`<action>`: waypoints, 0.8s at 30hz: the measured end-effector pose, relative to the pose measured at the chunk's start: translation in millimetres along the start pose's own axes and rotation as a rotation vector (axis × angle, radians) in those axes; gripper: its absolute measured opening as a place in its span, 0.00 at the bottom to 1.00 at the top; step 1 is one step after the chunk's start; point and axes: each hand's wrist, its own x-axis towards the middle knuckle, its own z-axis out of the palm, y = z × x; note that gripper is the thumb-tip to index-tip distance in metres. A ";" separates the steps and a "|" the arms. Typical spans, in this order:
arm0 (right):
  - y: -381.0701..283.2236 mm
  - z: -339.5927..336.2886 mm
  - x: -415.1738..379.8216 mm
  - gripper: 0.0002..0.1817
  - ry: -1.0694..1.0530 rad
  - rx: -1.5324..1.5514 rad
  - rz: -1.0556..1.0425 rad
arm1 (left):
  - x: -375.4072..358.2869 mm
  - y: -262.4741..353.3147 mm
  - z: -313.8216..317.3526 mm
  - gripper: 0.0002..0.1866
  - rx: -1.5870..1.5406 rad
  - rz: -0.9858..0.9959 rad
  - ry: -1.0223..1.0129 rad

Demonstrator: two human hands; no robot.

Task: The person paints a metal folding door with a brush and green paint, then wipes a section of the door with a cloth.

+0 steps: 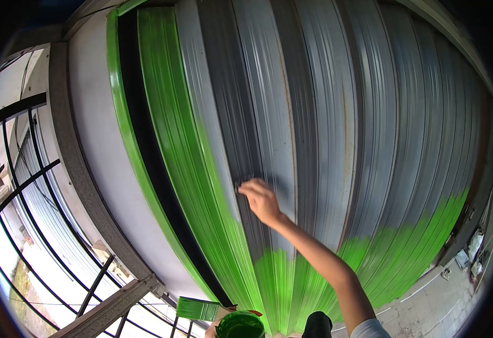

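Note:
My right hand (261, 201) is raised to the grey corrugated metal shutter (325, 112), fingers closed and drawn together at one of its vertical folds. Whether anything small is between those fingertips I cannot make out. At the bottom edge, my left hand (211, 330) shows only in part, closed around a wide paintbrush (197, 308) whose bristles are coated in green. Against that hand is a can of green paint (240, 327), seen from above. Fresh green paint (280, 276) covers the shutter's lower part and its left strip; the upper panels are bare grey.
A black vertical channel (151, 135) runs between green strips at the left. Beside it stand a pale wall panel (103, 107), a metal post (75, 124) and a black barred grille (21, 191). Small items (474, 248) lie on the tiled floor (415, 310) at right.

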 end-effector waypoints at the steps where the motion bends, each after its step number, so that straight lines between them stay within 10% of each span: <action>1: -3.3 3.9 -23.2 0.08 -0.028 -0.009 -0.002 | -1.2 -0.9 -1.7 0.51 -0.004 0.005 -0.002; 14: -36.7 2.6 -196.8 0.07 -0.542 -0.004 0.252 | -4.5 -15.9 -5.9 0.50 0.056 0.005 0.028; 20: -10.7 -0.4 -111.6 0.04 -0.230 -0.001 0.107 | 4.1 6.1 2.1 0.49 -0.026 -0.046 -0.039; 24: -5.8 -4.8 -76.6 0.03 0.094 0.072 0.377 | 11.0 5.3 9.9 0.50 -0.093 -0.060 -0.093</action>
